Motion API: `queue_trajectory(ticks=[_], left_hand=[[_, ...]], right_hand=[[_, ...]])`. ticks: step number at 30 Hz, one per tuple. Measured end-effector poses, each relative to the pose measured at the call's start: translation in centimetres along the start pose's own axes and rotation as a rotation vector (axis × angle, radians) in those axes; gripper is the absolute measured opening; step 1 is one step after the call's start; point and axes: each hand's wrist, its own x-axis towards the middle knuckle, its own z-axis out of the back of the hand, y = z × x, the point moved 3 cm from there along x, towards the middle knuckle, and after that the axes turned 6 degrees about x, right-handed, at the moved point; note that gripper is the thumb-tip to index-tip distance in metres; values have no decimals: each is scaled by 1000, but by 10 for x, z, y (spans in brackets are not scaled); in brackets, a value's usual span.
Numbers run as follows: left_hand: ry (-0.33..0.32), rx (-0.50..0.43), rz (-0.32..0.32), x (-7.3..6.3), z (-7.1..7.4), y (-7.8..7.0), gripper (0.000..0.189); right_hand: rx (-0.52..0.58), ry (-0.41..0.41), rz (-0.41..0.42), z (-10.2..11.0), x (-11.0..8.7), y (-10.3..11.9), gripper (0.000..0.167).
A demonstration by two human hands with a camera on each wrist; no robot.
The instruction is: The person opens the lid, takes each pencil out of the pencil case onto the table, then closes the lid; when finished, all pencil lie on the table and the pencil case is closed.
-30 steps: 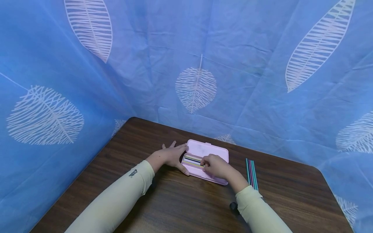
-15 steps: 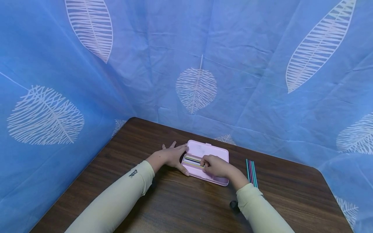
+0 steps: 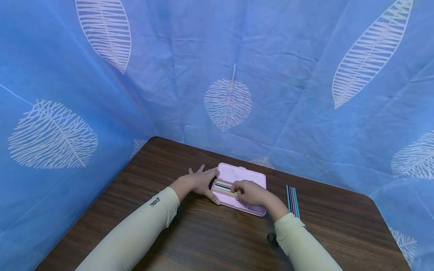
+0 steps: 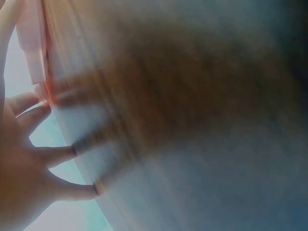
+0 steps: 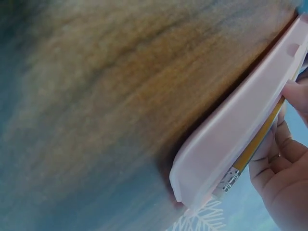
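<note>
Blue leaf-print cloth (image 3: 281,75) hangs behind a dark wooden table (image 3: 210,241), where a pink case (image 5: 224,139) lies with its lid (image 3: 234,173) back. The left hand (image 3: 201,183) spreads its fingers against the case's left end, probably to steady it; the right hand (image 3: 251,192) pinches 1 yellow pencil (image 5: 257,140) along the near side.

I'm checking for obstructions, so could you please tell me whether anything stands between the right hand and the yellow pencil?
Nothing visible does: the right hand pinches the yellow pencil directly at the pink case, whose lid is open.
</note>
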Motion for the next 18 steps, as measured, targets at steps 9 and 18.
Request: queue_trajectory(ticks=[9,18], left_hand=[[-4,-15,-13,-2,2,-3,126],[4,-28,-25,0,1,-1,126]], right_hand=[[-71,-31,-13,6,-6,7,25],[-91,-66,-119,17,-25,15,22]])
